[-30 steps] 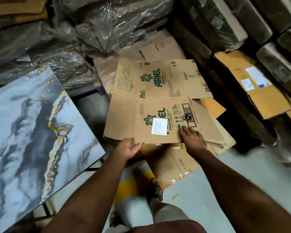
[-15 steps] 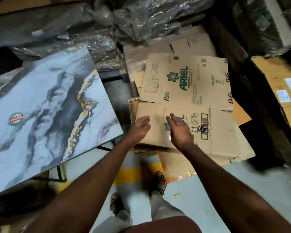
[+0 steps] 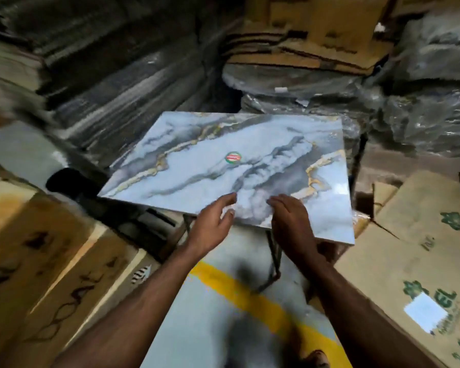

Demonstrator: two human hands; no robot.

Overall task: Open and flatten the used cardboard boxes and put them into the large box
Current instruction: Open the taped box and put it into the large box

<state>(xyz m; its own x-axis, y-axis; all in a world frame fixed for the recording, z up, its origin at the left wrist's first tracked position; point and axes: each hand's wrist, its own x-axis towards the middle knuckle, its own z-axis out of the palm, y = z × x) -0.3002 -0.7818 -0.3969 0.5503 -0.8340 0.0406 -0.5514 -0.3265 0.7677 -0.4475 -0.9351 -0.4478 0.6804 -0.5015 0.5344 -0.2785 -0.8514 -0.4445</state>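
The flattened brown Ariel cardboard box (image 3: 414,264) lies at the right edge of the view, with green print and a white label facing up. My left hand (image 3: 213,224) and my right hand (image 3: 290,221) hover side by side over the near edge of a marble-patterned table top (image 3: 237,166). Both hands hold nothing, fingers loosely spread. Neither hand touches any cardboard. At the left stands a brown cardboard box (image 3: 37,261) with dark scribbled marks on its side; the view is blurred there.
Stacks of plastic-wrapped flat cardboard (image 3: 122,75) fill the back and right (image 3: 422,102). More stacked cardboard (image 3: 316,35) sits at the top. A yellow line (image 3: 250,293) crosses the grey floor between my arms. The table's metal legs (image 3: 274,256) stand just ahead.
My view has swung left, away from the Ariel box, which now sits at the right edge. Both hands have left the cardboard and hang empty over the marble table.
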